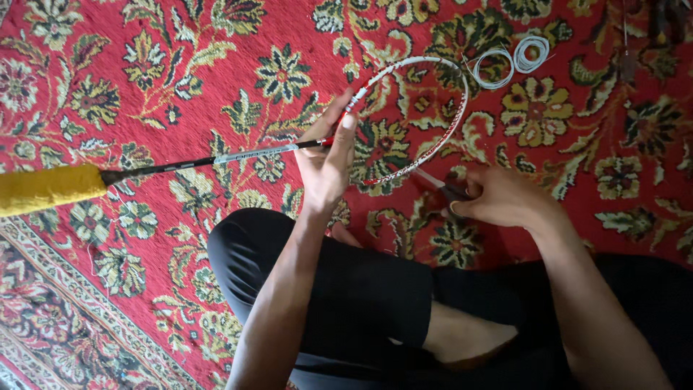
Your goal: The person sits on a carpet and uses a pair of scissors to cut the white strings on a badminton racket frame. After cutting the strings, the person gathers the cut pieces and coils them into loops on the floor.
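Head view: the left hand [326,160] grips the racket [303,146] at the throat, where shaft meets frame, fingers wrapped round and thumb up along the rim. The unstrung frame [440,141] arcs out beyond and to the right of that hand; the yellow grip [45,189] hangs far off to its left, above the rug [108,87].

The right hand [498,196] is closed on a small tool [446,189], its metal tip pointing at the frame's near edge, just beside it. Two coils of string [509,59] lie well beyond the right hand, apart from both hands.

Risks, as I judge them: the long handle is unsupported, so the racket could pivot in the one-handed hold and swing the frame off the tool. A slip of the tip could scratch the rim or jab the left fingers [345,115], which sit close along it. The loose coils could tangle if dragged.
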